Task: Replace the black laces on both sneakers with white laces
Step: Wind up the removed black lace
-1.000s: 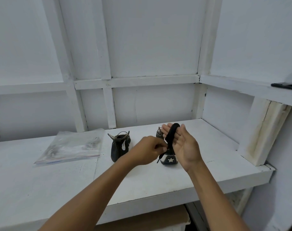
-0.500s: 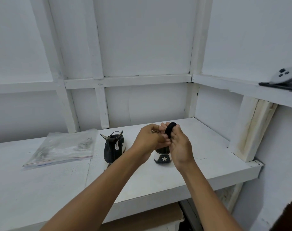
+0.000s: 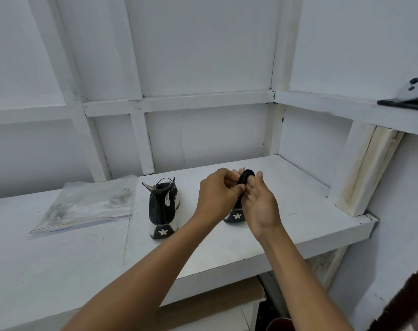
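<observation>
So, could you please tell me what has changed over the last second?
The left hand rose to the right hand, pinching the black lace; its dangling end is now wound round the right fingers. The left sneaker, the right sneaker and the plastic bag stayed put.

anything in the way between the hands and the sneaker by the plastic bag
Nothing visible: only bare table between the left hand and that sneaker. Left and right hand both hold the black lace.

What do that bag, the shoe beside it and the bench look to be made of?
Bag: clear glossy plastic film; white shows through and it wrinkles and glints. Shoe: probably black canvas, matte, with a white rubbery-looking sole. Bench: likely painted wood; matte white, with scuffed edges and seams.
</observation>
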The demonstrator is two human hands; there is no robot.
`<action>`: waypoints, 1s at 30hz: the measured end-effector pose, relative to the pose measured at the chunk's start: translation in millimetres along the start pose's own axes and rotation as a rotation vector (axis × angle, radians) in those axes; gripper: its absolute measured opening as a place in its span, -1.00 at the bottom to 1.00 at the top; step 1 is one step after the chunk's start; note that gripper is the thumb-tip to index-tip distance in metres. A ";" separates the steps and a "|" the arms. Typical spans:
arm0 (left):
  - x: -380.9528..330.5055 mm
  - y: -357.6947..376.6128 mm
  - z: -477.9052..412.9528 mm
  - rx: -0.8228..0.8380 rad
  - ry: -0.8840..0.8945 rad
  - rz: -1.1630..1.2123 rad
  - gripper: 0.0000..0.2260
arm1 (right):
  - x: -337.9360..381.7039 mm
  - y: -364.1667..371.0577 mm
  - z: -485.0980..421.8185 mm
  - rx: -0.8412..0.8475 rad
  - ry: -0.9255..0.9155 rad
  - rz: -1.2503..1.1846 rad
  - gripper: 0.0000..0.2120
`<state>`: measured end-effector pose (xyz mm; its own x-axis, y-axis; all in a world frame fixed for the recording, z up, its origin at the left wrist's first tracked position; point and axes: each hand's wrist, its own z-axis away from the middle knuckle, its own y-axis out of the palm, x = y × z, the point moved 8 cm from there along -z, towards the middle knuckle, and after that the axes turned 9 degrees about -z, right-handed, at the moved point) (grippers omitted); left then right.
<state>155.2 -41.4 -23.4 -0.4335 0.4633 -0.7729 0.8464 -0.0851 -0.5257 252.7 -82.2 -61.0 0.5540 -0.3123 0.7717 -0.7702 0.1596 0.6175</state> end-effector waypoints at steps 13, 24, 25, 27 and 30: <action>-13.3 41.3 7.0 0.231 0.123 -0.204 -0.80 | 6.3 -26.4 22.3 -0.054 -0.024 -0.039 -0.59; -29.3 69.1 10.8 0.220 0.169 -0.161 -0.93 | 27.3 -52.9 31.7 -0.177 -0.071 0.031 -0.65; -29.2 71.7 10.6 0.228 0.166 -0.152 -0.92 | 27.1 -57.9 31.8 -0.222 -0.074 0.064 -0.68; -27.7 78.5 11.7 0.250 0.154 -0.148 -0.91 | 28.1 -75.5 32.9 -0.386 -0.095 0.142 -0.74; -26.2 89.7 15.1 0.278 0.144 -0.139 -0.89 | 30.6 -96.4 39.3 -0.580 -0.117 0.175 -0.75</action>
<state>237.8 -74.4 -55.7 -0.4739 0.6052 -0.6396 0.6569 -0.2407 -0.7145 331.5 -143.9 -103.0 0.3712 -0.3313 0.8674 -0.5305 0.6911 0.4909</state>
